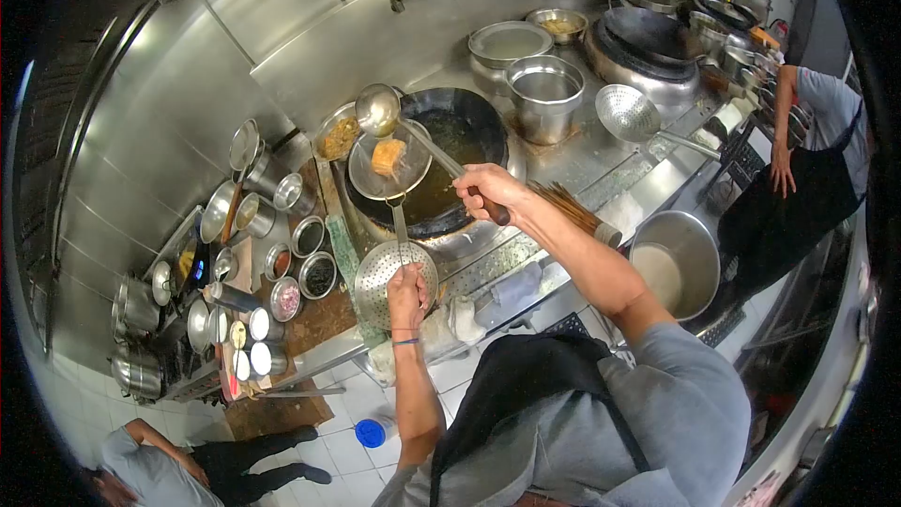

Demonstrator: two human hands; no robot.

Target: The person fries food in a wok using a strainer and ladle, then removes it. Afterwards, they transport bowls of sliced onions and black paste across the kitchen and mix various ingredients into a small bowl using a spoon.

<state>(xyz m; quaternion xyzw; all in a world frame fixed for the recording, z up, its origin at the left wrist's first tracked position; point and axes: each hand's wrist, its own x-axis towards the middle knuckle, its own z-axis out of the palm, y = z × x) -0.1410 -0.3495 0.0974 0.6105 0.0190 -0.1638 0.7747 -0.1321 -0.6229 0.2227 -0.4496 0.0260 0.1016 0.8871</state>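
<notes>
My left hand (pixel 407 293) is closed around the handle of a mesh strainer (pixel 364 174), which is over the left part of a black wok (pixel 479 127) with oily liquid in it. A golden-brown piece of food (pixel 387 158) lies in the strainer. A round perforated skimmer (pixel 371 282) shows beneath my left hand; whether the hand touches it I cannot tell. Wrapped around the wooden grip of a metal ladle (pixel 378 111) is my right hand (pixel 490 192). The ladle's bowl is just above the strainer, near its far rim, and its shaft crosses above the wok.
A steel pot (pixel 544 122) and another perforated skimmer (pixel 627 113) are right of the wok. Several seasoning containers (pixel 317 274) crowd the left counter. A large pot of cloudy liquid (pixel 690 296) stands at right. Two other people (pixel 793 216) are nearby, right and lower left.
</notes>
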